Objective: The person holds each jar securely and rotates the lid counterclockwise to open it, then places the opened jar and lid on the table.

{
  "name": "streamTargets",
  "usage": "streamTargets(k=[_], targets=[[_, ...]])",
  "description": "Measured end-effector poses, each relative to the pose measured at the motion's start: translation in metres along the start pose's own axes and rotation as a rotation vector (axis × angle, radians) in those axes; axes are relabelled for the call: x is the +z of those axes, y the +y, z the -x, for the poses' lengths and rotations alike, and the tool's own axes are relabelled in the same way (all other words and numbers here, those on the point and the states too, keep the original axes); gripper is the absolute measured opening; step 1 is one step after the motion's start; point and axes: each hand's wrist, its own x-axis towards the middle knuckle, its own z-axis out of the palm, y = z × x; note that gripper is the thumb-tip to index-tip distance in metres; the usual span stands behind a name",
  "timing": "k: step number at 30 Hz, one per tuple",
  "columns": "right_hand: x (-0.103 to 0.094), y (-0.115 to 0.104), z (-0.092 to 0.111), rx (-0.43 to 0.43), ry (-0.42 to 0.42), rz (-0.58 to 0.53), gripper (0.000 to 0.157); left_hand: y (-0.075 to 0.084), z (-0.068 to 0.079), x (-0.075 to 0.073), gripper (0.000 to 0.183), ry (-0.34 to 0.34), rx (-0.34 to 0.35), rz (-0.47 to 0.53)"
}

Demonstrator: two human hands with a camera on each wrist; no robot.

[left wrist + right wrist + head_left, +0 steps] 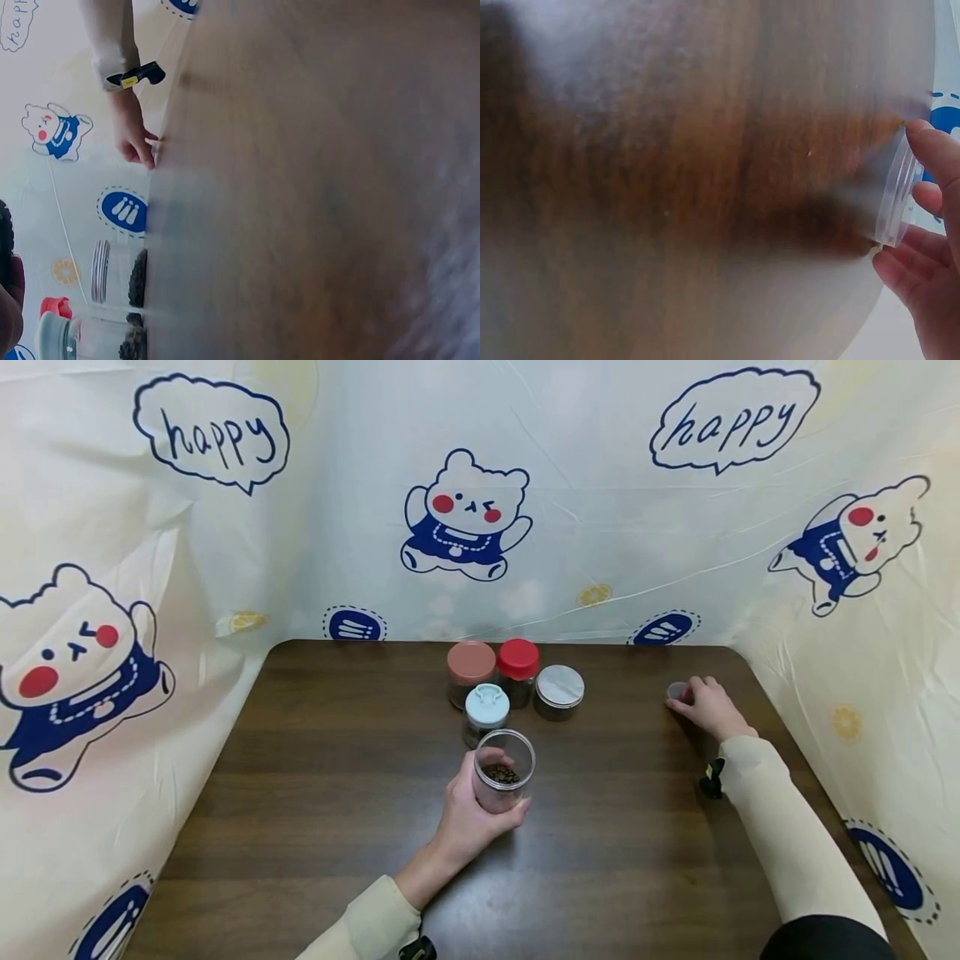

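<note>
Clear jar (505,772), one, uncapped, dark granules at the bottom. Location: near the middle of the counter (315,760), in front of the jar with a pale-blue lid (487,703), mouth turned up toward the head camera; it appears raised off the surface.

Left hand (463,814): fingers wrapped around the clear jar's side, grasping it.

Clear lid (676,691), one, shallow, ridged edge. Location: far right part of the counter, well apart from the jar. Contact with the wood: cannot be told.

Right hand (708,703): thumb and fingers pinching the clear lid by its edge.

Companion pieces, all closed, grouped at the back: jar with a pink lid (471,662); jar with a red lid (518,658), just beside it; jar with a silvery lid (559,685), to the right. Dark contents show in some.

Step in hand, as judged: handling the lid apart from its jar; whether being put down or picked up, undetermined. Next move, as judged: if down, a flat release and withdrawal of the right fingers; if up, a level carry to the mouth, left grasp kept steady and upright against spilling.
</note>
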Motion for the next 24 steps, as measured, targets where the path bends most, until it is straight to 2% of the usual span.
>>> streamTargets(k=[4, 9, 13, 16, 24], targets=[[-0.004, -0.008, 0.005, 0.006, -0.011, 0.018, 0.048, 0.001, 0.0, 0.001, 0.065, -0.009, 0.0, -0.008], [-0.009, -0.024, 0.012, -0.028, 0.1, 0.076, 0.04, 0.003, 0.001, 0.001, 0.065, -0.015, 0.001, 0.0], [-0.009, -0.041, 0.018, -0.115, 0.219, 0.074, 0.031, 0.001, 0.002, 0.001, 0.064, -0.025, -0.006, 0.003], [-0.007, -0.055, 0.024, -0.19, 0.275, 0.063, 0.024, 0.0, 0.002, 0.001, 0.064, -0.031, -0.002, 0.002], [-0.008, -0.107, 0.053, -0.31, 0.357, -0.042, 0.013, 0.0, 0.0, 0.001, 0.064, -0.048, 0.02, 0.011]])
